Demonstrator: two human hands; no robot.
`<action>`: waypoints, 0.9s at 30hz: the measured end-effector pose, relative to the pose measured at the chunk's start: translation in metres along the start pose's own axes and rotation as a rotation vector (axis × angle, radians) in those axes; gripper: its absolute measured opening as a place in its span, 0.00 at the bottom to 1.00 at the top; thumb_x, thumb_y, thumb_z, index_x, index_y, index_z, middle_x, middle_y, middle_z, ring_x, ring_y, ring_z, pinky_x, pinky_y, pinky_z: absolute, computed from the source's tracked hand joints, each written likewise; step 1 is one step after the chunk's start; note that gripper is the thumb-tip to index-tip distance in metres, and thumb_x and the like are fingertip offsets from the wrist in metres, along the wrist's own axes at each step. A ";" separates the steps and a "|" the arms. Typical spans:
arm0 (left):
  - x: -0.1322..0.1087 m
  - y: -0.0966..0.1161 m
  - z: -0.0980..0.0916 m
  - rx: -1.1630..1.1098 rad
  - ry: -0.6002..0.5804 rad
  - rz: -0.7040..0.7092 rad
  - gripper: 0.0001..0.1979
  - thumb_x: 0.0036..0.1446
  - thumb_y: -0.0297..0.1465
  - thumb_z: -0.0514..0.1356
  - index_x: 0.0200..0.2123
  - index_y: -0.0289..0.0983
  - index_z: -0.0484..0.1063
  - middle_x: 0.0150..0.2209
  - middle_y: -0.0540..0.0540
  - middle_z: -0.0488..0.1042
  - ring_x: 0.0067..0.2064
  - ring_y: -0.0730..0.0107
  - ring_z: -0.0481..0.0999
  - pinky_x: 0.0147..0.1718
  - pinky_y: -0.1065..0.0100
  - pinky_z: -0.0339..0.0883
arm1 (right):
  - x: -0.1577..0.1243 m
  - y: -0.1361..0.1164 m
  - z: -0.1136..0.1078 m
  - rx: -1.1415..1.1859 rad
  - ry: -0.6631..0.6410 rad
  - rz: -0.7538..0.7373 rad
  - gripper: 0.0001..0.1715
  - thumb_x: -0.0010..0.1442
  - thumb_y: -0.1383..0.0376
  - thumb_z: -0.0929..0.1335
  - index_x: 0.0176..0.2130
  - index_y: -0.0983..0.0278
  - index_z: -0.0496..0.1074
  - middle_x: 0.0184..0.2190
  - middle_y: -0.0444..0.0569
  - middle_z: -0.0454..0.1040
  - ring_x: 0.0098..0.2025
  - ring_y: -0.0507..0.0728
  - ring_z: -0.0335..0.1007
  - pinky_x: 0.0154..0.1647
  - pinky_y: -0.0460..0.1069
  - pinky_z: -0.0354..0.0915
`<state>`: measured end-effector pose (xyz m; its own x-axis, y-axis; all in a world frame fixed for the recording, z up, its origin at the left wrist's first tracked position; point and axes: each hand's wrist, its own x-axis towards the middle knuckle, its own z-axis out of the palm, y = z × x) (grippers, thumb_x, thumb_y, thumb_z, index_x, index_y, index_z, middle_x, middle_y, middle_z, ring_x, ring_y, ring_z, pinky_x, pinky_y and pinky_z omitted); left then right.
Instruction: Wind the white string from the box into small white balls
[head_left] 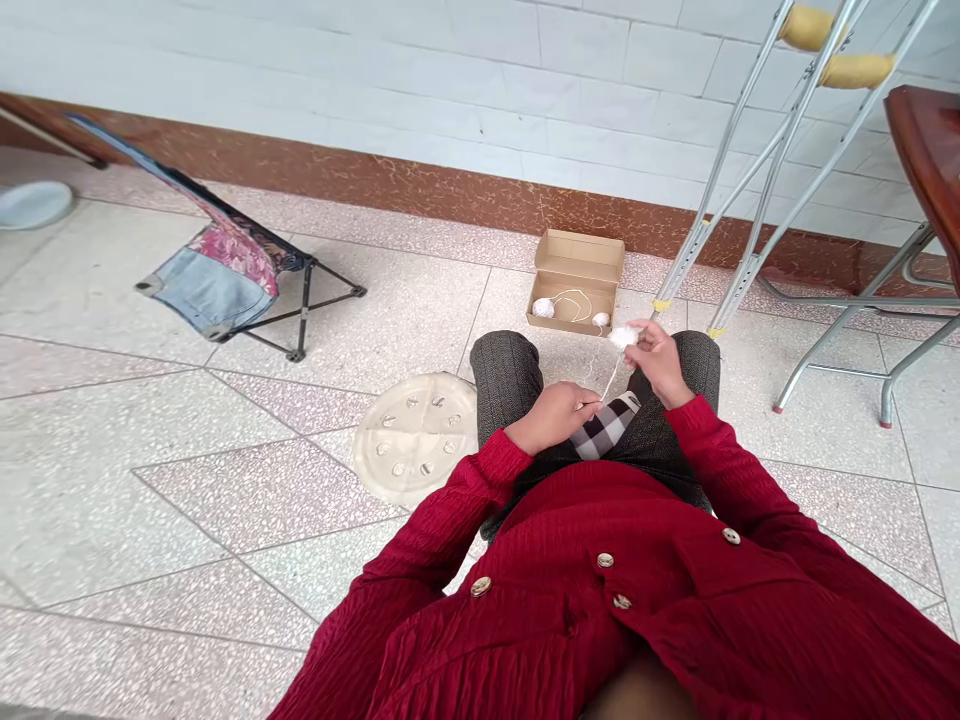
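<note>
Between my hands runs a length of white yarn, drawn fairly straight. My left hand is closed, its fingers pinching the lower end of the yarn over my lap. My right hand is shut on a white fluffy tuft at the yarn's upper end, above my right knee. Just beyond my knees, an open cardboard box holds a larger white yarn ball and a smaller yarn ball. A loose strand hangs from the box's front toward my lap. Under my hands lies a black-and-white checked cloth.
A round cream mat with several small marks lies left of my legs. Farther left stands a folding chair. Crutches lean on the tiled wall at right, beside a metal-legged wooden seat. A pale basin sits far left.
</note>
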<state>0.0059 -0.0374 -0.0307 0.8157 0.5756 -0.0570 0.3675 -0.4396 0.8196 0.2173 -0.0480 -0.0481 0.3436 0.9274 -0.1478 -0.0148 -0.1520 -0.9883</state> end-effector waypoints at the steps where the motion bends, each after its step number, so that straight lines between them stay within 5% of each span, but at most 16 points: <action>1: 0.000 0.001 -0.005 0.065 0.023 0.028 0.18 0.64 0.35 0.54 0.24 0.36 0.73 0.24 0.49 0.72 0.30 0.70 0.70 0.37 0.70 0.63 | -0.004 0.011 0.001 -0.101 -0.040 -0.002 0.23 0.42 0.68 0.71 0.42 0.60 0.71 0.25 0.38 0.69 0.22 0.50 0.64 0.21 0.44 0.59; 4: 0.005 -0.001 -0.022 0.178 0.110 0.090 0.17 0.64 0.35 0.54 0.25 0.37 0.74 0.26 0.47 0.74 0.35 0.67 0.72 0.46 0.65 0.64 | -0.032 0.033 0.009 -0.260 -0.212 0.013 0.20 0.42 0.69 0.71 0.39 0.60 0.74 0.24 0.38 0.68 0.23 0.49 0.63 0.21 0.44 0.60; 9: 0.015 -0.018 -0.028 -0.001 0.129 0.027 0.18 0.64 0.36 0.54 0.24 0.35 0.73 0.24 0.49 0.72 0.31 0.71 0.70 0.40 0.69 0.64 | -0.077 0.013 0.017 0.090 -0.406 0.216 0.21 0.45 0.66 0.74 0.42 0.59 0.71 0.27 0.40 0.72 0.23 0.51 0.68 0.21 0.46 0.66; 13: 0.016 -0.025 -0.003 -0.285 0.132 -0.109 0.21 0.64 0.39 0.53 0.23 0.33 0.72 0.23 0.50 0.72 0.28 0.74 0.69 0.33 0.72 0.62 | -0.077 -0.020 0.015 0.256 -0.339 0.272 0.23 0.45 0.62 0.76 0.41 0.60 0.70 0.30 0.42 0.75 0.25 0.51 0.70 0.23 0.46 0.66; 18: 0.008 -0.017 0.025 -0.357 0.055 -0.123 0.22 0.64 0.40 0.54 0.22 0.33 0.72 0.22 0.50 0.72 0.26 0.76 0.66 0.31 0.73 0.60 | -0.056 -0.033 0.017 0.282 -0.224 0.236 0.27 0.45 0.62 0.76 0.46 0.58 0.71 0.27 0.40 0.73 0.24 0.50 0.67 0.23 0.45 0.64; 27: -0.012 -0.017 0.016 -0.133 0.003 -0.119 0.22 0.65 0.38 0.52 0.22 0.34 0.70 0.21 0.51 0.69 0.26 0.75 0.66 0.31 0.72 0.56 | -0.020 -0.032 -0.003 0.369 0.022 0.170 0.19 0.45 0.61 0.74 0.38 0.59 0.70 0.29 0.41 0.73 0.26 0.49 0.66 0.24 0.44 0.61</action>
<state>-0.0027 -0.0479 -0.0534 0.7686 0.6203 -0.1564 0.3987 -0.2733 0.8754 0.2135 -0.0624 -0.0136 0.3272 0.8915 -0.3134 -0.4077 -0.1661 -0.8979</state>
